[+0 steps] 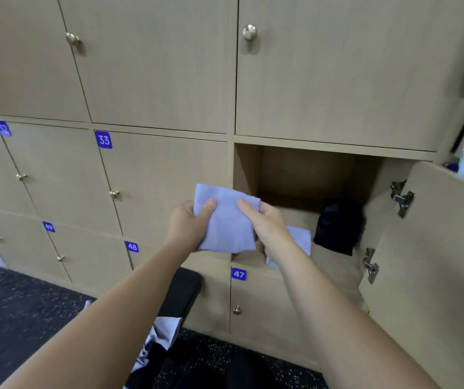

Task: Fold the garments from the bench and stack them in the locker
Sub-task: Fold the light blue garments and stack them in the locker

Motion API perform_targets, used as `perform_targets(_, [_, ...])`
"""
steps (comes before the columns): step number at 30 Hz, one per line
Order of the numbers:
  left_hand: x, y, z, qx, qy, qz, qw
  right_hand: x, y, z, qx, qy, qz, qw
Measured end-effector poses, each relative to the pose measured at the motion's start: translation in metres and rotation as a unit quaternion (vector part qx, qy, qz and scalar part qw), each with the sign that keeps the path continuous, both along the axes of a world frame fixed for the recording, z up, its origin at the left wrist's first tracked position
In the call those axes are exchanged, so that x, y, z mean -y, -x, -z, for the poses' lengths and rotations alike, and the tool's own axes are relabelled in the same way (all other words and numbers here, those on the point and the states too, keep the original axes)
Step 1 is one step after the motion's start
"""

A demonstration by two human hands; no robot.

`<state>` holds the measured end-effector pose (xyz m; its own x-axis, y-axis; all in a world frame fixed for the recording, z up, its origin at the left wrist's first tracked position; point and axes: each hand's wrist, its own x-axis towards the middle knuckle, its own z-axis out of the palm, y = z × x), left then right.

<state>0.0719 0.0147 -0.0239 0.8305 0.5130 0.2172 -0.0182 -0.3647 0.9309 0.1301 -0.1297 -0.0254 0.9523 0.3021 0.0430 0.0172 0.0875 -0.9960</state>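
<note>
Both hands grasp a folded pale cloth just in front of the open locker: the left hand pinches its left edge, the right hand its right. Inside lie a dark garment and, partly hidden, perhaps another pale piece
</note>
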Motion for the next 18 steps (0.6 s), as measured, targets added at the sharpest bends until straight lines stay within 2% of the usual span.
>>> perform_targets(2, [0.012,-0.006,0.008,0.003,0.046,-0.006,0.999,0.000,0.003,0.008,-0.011,-0.012,0.042,0.999])
perform_targets(5, [0.024,-0.011,0.022,-0.018,0.068,0.003,0.998,0.003,0.004,0.029,0.017,-0.007,0.119,0.993])
perform_targets(10, [0.033,-0.023,0.040,-0.067,0.075,-0.010,0.995,0.016,-0.012,0.056,0.073,0.074,0.196,0.975])
perform_targets(13, [0.039,-0.033,0.051,-0.094,0.084,-0.002,0.992,0.027,-0.018,0.063,0.051,0.079,0.176,0.980])
perform_targets(16, [0.040,-0.045,0.066,-0.108,0.099,-0.010,0.989,0.043,-0.028,0.079,-0.049,0.082,0.070,0.993])
perform_targets(18, [0.041,-0.055,0.078,-0.122,0.114,0.005,0.986,0.052,-0.033,0.092,-0.079,0.094,0.033,0.992])
